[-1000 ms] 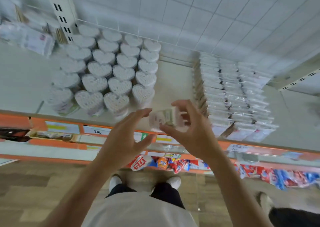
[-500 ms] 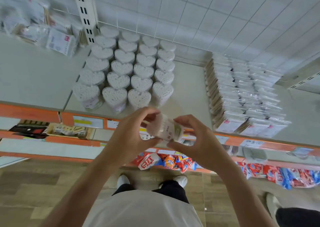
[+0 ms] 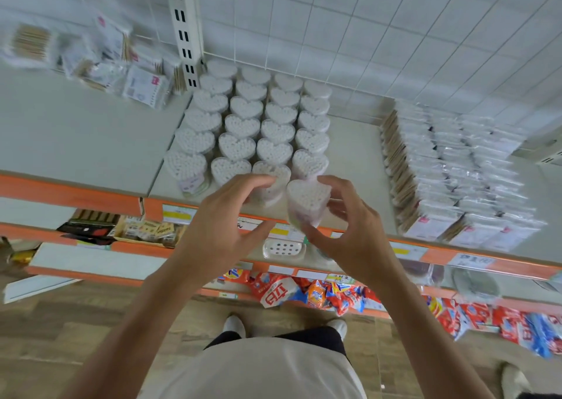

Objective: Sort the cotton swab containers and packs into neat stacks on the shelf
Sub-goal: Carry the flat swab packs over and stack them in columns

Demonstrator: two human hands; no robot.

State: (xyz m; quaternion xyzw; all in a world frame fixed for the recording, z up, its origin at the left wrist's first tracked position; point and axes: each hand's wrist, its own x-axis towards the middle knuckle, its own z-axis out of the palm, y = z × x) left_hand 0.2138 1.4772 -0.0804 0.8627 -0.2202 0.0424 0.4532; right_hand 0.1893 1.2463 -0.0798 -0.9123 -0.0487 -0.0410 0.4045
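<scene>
My right hand (image 3: 352, 234) grips a clear heart-shaped cotton swab container (image 3: 307, 202), held upright over the front edge of the white shelf (image 3: 355, 161). Beside it, the fingers of my left hand (image 3: 225, 225) are spread, their tips touching the front container of a block of heart-shaped containers (image 3: 258, 124) standing in neat rows. The held container sits at the front right corner of that block. Flat cotton swab packs (image 3: 456, 170) lie in stacked rows on the right of the shelf.
Loose swab packs (image 3: 100, 60) lie jumbled at the back left near a slotted upright (image 3: 184, 30). The shelf's orange front rail (image 3: 70, 191) carries price labels. Lower shelves hold a soap dish (image 3: 282, 249) and colourful bags (image 3: 319, 295). Someone's shoe (image 3: 514, 380) shows at bottom right.
The container was tilted on its side between both hands; now it stands upright at the block's front right corner in my right hand, and my left hand has let go and opened.
</scene>
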